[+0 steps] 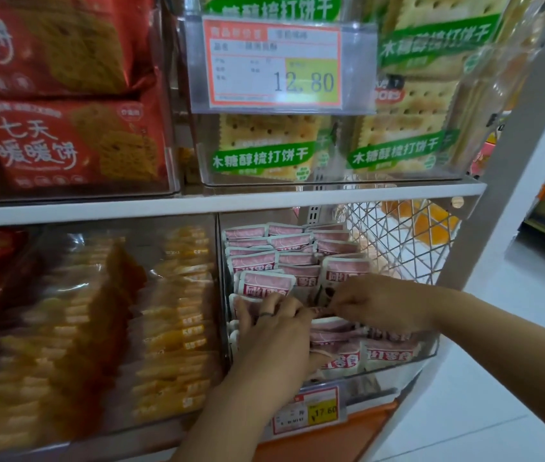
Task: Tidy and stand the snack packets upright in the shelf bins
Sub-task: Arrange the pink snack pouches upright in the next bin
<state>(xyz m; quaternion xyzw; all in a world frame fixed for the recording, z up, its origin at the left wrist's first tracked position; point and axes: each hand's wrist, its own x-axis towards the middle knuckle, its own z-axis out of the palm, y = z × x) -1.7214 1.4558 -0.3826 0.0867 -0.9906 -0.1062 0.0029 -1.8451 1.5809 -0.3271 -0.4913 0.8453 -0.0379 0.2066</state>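
Snack packets: small, pink-and-white, red lettering; rear rows upright, front ones lying flat in clear bin.
Left hand: fingers curled over packet tops.
Right hand: pinching a packet's edge.

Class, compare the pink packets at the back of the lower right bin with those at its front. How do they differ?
Pose: the back packets stand upright in rows; the front packets lie tipped over, piled. Handling: the back packets are untouched; the left hand and right hand hold front packets. Shared: pink and white wrappers, one clear bin.
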